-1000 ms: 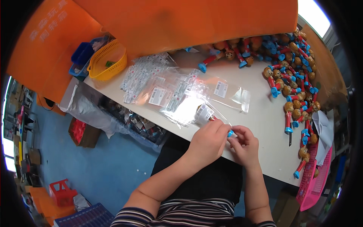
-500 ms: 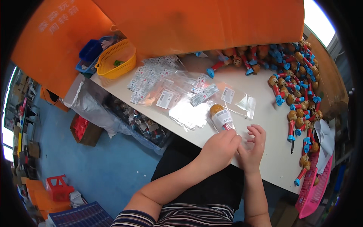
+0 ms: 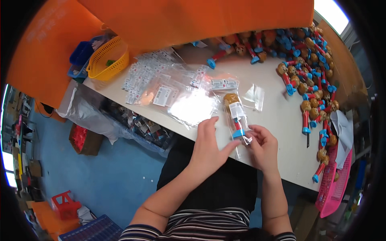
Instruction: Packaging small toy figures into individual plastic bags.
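Left hand lets go, bagged figure now in full view

Left hand (image 3: 206, 150) changes most: half a second ago bunched at the lower end, now released, fingers spread, thumb tip close by the blue base; whether it touches film, can't tell. Right hand (image 3: 265, 150) now has bent fingers against the bag's lower right edge; pinching or only resting, can't tell.

Figure (image 3: 237, 125) lies inside the clear bag (image 3: 243, 122), on the desk (image 3: 281, 132), brown head pointing away from the person, blue base between the hands. Base was hidden behind fingers, now visible. White label (image 3: 237, 110) sits over the upper body. My read: figure is fully in the bag; sealed end or not, unclear.

Further out: grey printed packet (image 3: 225, 84) just beyond the head, flat bags (image 3: 165, 96) spread to the left, yellow basket (image 3: 108, 74) behind them. Loose figures (image 3: 315, 103) pile up far right, pink basket (image 3: 331, 193) at that edge
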Tool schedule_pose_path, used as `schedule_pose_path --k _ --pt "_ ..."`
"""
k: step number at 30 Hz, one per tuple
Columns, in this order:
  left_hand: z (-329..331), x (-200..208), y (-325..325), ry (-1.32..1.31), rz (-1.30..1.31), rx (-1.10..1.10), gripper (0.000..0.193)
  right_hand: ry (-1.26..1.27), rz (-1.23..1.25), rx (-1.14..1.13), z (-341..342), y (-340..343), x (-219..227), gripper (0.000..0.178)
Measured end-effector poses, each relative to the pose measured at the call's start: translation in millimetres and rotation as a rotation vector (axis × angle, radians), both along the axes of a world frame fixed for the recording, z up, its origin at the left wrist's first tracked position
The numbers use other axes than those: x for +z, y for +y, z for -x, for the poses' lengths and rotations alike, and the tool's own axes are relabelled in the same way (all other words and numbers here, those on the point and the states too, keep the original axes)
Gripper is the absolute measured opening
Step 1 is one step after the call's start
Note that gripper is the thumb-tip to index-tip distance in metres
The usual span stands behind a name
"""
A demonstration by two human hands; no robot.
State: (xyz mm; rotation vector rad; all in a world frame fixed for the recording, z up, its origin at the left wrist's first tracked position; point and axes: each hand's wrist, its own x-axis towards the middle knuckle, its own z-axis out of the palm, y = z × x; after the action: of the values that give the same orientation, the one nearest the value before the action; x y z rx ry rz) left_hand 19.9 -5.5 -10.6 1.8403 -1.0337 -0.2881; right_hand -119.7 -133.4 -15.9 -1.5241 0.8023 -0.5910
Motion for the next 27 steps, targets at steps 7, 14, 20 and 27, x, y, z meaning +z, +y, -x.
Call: schedule_pose_path --k 7,14,20,27 --pt "3.4 -8.5 -10.4 0.411 0.067 -0.053 0.077 0.079 0.057 0.070 -7.7 5.6 13.3 0.054" --pt "2.7 -11.0 -21.2 0.666 0.094 -0.086 0.059 0.225 0.465 -0.043 -22.1 19.5 5.4 0.055" --pt "1.9 -14.1 -20.7 0.811 0.265 -0.074 0.040 0.098 0.296 -0.147 -21.2 22.3 8.5 0.050" --pt "3.5 -9.6 -17.0 0.667 0.227 -0.121 0.035 0.150 0.457 -0.176 -24.3 31.2 4.3 0.049"
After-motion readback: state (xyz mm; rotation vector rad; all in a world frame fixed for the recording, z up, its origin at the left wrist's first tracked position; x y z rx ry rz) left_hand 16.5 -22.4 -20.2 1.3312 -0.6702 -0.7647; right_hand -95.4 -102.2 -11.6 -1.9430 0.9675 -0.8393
